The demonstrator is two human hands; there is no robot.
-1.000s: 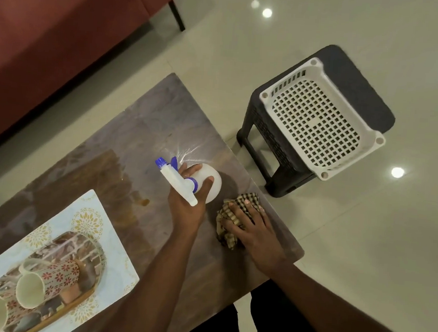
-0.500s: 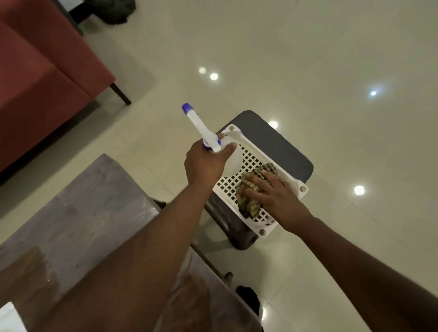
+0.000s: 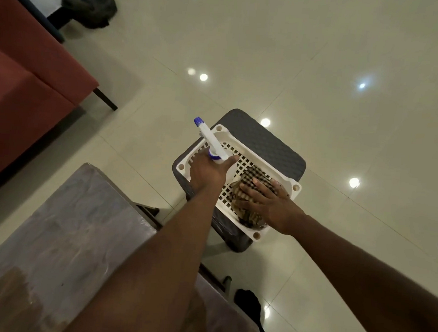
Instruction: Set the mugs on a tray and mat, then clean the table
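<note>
Left hand (image 3: pixel 207 171) clamped on spray bottle (image 3: pixel 210 142), long axis tilted toward the white basket's (image 3: pixel 293 188) far-left corner; right hand (image 3: pixel 268 203) flat, fingers straight, pressing checked cloth (image 3: pixel 250 178) at the near-right corner; wiped table (image 3: pixel 61 219) behind and left.

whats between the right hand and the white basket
The checked cloth: the head view shows the right hand lying flat on it, with the cloth resting in the white basket.
</note>
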